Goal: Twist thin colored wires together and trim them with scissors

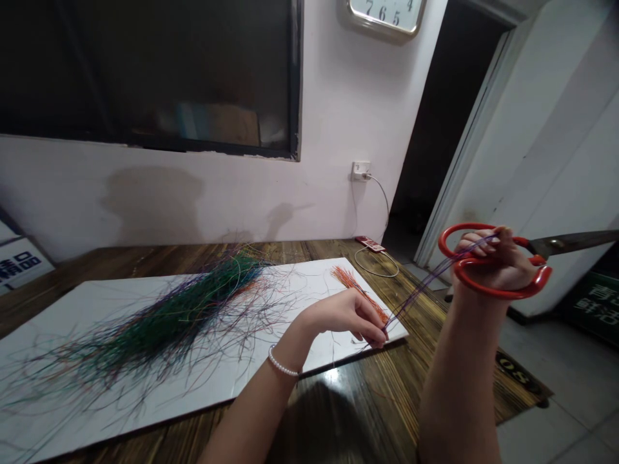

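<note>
My left hand [355,316], with a pearl bracelet at its wrist, pinches one end of some thin purple strands [420,288] over the right end of a white board. Raised at the right, my right hand [498,258] grips the other end, so the strands run slanting between both hands. Red-handled scissors [503,296] hang around the right hand's fingers, their blades pointing right. Just behind my left hand a small orange bundle of strands [351,281] lies on the board. A big tangled heap of green, purple and orange strands [178,316] spreads to the left.
The white board [159,425] lies on a dark wooden table [387,399]. A red phone-like object [370,243] with a white cable sits at the table's back edge, below a wall socket [361,171]. A clock [387,16] hangs above; a doorway [449,109] opens at right.
</note>
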`<action>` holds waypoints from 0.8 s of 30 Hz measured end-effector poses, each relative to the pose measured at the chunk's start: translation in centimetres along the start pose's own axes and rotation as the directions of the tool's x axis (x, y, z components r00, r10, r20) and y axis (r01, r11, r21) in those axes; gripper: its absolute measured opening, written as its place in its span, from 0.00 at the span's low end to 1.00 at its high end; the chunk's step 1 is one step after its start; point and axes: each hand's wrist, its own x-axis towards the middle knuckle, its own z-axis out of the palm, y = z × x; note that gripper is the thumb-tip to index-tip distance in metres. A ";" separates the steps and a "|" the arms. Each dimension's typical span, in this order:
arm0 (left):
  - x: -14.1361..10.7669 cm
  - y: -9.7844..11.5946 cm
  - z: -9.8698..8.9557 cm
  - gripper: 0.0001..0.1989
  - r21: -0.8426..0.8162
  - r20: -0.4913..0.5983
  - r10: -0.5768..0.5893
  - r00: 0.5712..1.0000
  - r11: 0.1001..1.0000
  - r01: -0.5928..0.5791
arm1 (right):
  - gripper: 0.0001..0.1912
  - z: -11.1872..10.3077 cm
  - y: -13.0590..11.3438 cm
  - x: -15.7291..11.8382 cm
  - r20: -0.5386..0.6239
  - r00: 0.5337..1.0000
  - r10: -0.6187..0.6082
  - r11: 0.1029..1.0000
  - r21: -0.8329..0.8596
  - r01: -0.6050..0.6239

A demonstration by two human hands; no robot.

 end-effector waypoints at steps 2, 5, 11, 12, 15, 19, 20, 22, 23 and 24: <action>0.0 0.1 0.2 0.10 -0.034 0.033 -0.041 0.999 0.999 0.042 | 0.14 0.1 0.1 0.0 0.000 1.000 0.009 1.000 0.013 -0.009; 0.0 0.2 0.5 0.09 -0.101 0.080 -0.072 0.994 0.992 0.080 | 0.14 0.3 0.3 0.0 -0.020 1.000 0.006 1.000 -0.009 -0.006; 0.3 0.0 0.9 0.09 -0.140 0.134 -0.069 0.989 0.986 0.087 | 0.11 0.6 0.4 -0.1 -0.087 0.996 0.018 1.000 0.017 -0.016; 0.4 -0.1 0.9 0.08 -0.145 0.142 -0.067 0.988 0.985 0.088 | 0.11 0.7 0.4 -0.1 -0.086 0.996 0.022 1.000 0.017 -0.020; 0.6 -0.3 1.0 0.05 -0.152 0.159 -0.051 0.986 0.985 0.075 | 0.12 1.0 0.3 -0.3 -0.092 0.995 0.031 0.999 0.012 -0.030; 1.0 -0.5 1.1 0.03 -0.161 0.131 -0.031 0.991 0.986 0.052 | 0.14 1.3 0.3 -0.5 -0.123 0.992 -0.018 1.000 0.017 0.020; 1.1 -0.6 1.1 0.03 -0.161 0.113 -0.027 0.993 0.986 0.046 | 0.14 1.3 0.3 -0.5 -0.123 0.992 -0.032 0.999 0.012 0.034; 1.3 -0.8 1.1 0.04 -0.166 0.078 -0.031 0.996 0.985 0.044 | 0.14 1.2 0.3 -0.4 -0.119 0.992 -0.051 0.999 -0.006 0.051; 1.4 -0.9 1.1 0.05 -0.172 0.070 -0.038 0.997 0.984 0.049 | 0.13 1.0 0.2 -0.3 -0.115 0.992 -0.056 0.998 -0.023 0.054; 1.5 -1.1 1.0 0.06 -0.179 0.068 -0.048 0.997 0.982 0.059 | 0.13 0.8 0.1 -0.2 -0.113 0.992 -0.058 0.998 -0.042 0.054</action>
